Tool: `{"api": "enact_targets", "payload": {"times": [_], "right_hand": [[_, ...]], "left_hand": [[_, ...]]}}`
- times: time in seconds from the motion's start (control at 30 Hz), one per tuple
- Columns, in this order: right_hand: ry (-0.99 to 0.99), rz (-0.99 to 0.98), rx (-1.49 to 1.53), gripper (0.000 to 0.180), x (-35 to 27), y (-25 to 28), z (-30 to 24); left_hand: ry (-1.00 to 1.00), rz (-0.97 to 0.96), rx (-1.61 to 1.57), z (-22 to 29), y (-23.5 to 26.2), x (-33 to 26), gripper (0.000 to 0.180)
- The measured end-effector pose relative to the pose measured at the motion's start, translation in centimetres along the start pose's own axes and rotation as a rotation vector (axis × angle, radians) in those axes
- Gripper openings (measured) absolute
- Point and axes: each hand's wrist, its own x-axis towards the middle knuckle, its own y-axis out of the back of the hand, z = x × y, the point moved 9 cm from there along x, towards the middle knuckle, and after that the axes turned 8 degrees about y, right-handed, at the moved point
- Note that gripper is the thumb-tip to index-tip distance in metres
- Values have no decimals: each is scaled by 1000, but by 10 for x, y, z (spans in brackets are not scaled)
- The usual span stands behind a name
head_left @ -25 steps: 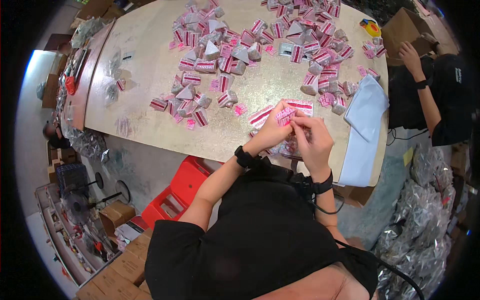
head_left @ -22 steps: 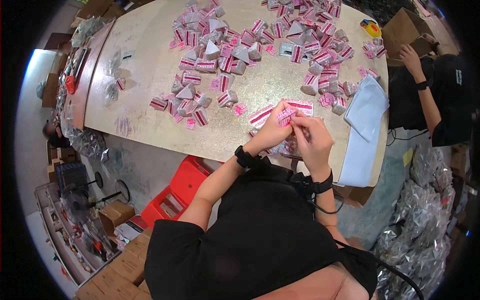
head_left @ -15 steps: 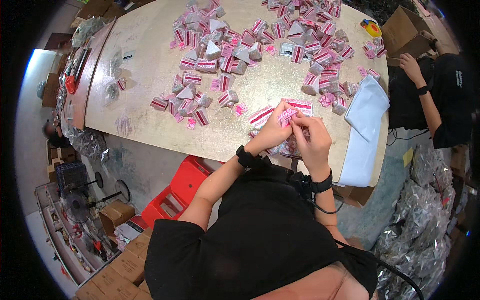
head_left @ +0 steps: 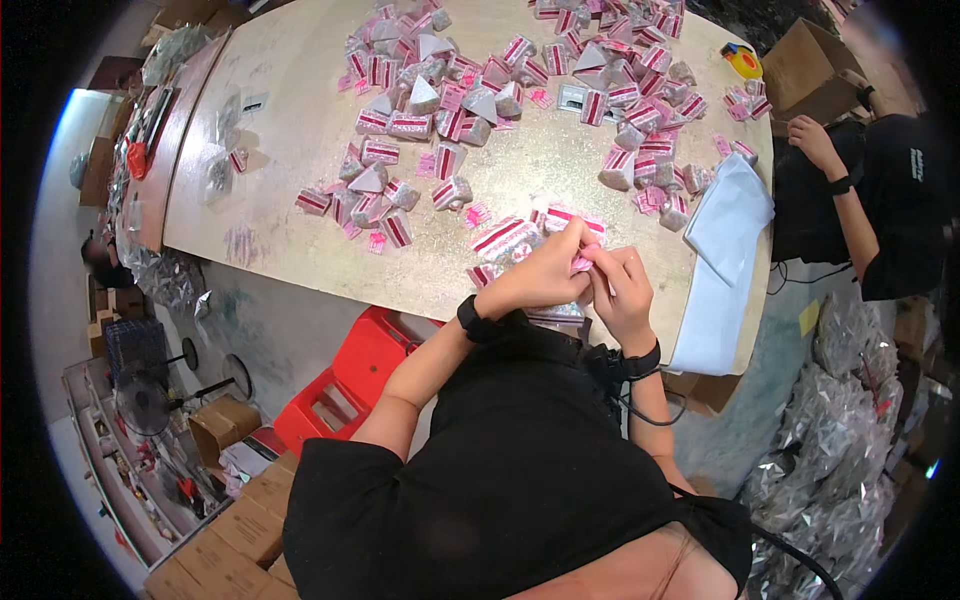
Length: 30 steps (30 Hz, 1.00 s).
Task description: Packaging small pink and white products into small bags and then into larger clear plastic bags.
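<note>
Close together over the near edge of the table, my left hand (head_left: 548, 274) and my right hand (head_left: 624, 294) pinch a small pink-and-white printed card (head_left: 582, 264) between their fingertips. Most of the card is hidden by the fingers. Around and beneath the hands lie several wrapped cake-slice-shaped pieces (head_left: 506, 239), white with dark pink stripes. Another striped piece (head_left: 573, 218) shows just beyond my left fingers. A loose pink card (head_left: 478, 214) rests on the table to the left of these pieces.
Heaps of similar wrapped pieces (head_left: 375, 190) and pink cards cover the far table (head_left: 300, 100). White sheets (head_left: 725, 270) lie at the right edge, below a yellow tape roll (head_left: 742, 60). A co-worker's hand (head_left: 816, 140) is near a cardboard box (head_left: 812, 70). A red stool (head_left: 345, 375) stands left.
The pink card has turned or been folded between my fingers, and less of its printed face shows. My fingertips have come closer together and my right hand has shifted slightly left.
</note>
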Motion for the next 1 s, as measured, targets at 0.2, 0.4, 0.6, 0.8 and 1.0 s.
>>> {"api": "enact_targets", "payload": {"times": [0.2, 0.4, 0.6, 0.8, 1.0], "right_hand": [[33, 80, 13, 27, -8, 11, -5], [53, 110, -10, 27, -9, 15, -6], [94, 160, -37, 25, -8, 18, -5], [-8, 124, 6, 25, -13, 12, 6], [-307, 95, 252, 19, -14, 2, 34]], "left_hand": [[-22, -147, -184, 6, -3, -7, 49], [-92, -138, -366, 8, -2, -9, 42], [-209, -97, -283, 15, 4, -6, 21], [-196, -88, -138, 7, 0, -7, 23], [-55, 8, -140, -16, 5, -6, 15]]}}
